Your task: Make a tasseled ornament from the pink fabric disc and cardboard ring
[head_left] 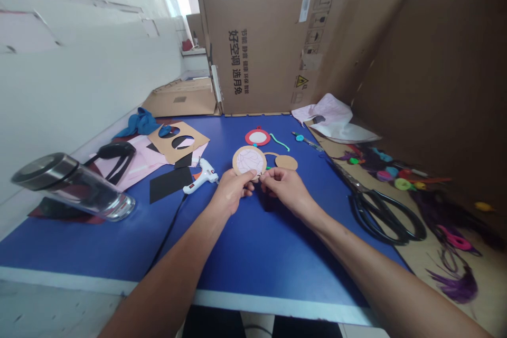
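While the left grip point(252, 178) pinches the disc point(248, 160) low down, the right grip point(264, 177) is closed alongside, contents unclear.

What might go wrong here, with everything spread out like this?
The glue gun lies loose left of the left hand; if it is hot, a stray forearm could get burned. Its cord runs toward the near edge of the table, so an arm could snag it and drag the gun. The large scissors lie beside the right forearm, which might knock them.
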{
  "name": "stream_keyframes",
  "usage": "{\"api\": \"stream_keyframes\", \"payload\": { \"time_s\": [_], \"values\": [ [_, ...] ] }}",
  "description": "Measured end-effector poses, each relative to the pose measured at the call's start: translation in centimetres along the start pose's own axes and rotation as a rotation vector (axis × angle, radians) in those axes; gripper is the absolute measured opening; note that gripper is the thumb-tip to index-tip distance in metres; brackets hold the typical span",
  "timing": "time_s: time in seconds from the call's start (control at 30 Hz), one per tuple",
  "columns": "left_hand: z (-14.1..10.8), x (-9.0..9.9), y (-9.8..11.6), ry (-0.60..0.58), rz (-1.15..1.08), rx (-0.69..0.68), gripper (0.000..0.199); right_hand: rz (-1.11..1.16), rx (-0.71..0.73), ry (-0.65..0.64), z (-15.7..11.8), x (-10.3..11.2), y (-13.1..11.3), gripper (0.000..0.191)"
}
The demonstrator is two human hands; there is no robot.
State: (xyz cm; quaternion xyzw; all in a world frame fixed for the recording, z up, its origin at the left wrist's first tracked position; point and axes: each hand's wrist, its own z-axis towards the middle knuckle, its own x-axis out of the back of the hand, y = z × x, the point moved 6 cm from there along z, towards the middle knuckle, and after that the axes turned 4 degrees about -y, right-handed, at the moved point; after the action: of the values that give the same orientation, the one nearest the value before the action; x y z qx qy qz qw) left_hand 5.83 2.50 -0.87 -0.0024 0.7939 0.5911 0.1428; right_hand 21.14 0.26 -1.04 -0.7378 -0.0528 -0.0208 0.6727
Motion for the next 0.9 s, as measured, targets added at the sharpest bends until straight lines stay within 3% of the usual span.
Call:
{"api": "stream_keyframes", "payload": {
  "time_s": [0.5, 0.9],
  "values": [
    [-0.12, 0.12, 0.04, 0.058, 0.036, -0.007, 0.018, 0.029, -0.020, -0.002, -0.17, -0.24, -0.11, 0.018],
    [-0.02, 0.44, -0.11, 0.107, -0.025, -0.013, 0.028, -0.054, 0.100, -0.011, 0.17, -0.42, 0.36, 0.035]
  ]
}}
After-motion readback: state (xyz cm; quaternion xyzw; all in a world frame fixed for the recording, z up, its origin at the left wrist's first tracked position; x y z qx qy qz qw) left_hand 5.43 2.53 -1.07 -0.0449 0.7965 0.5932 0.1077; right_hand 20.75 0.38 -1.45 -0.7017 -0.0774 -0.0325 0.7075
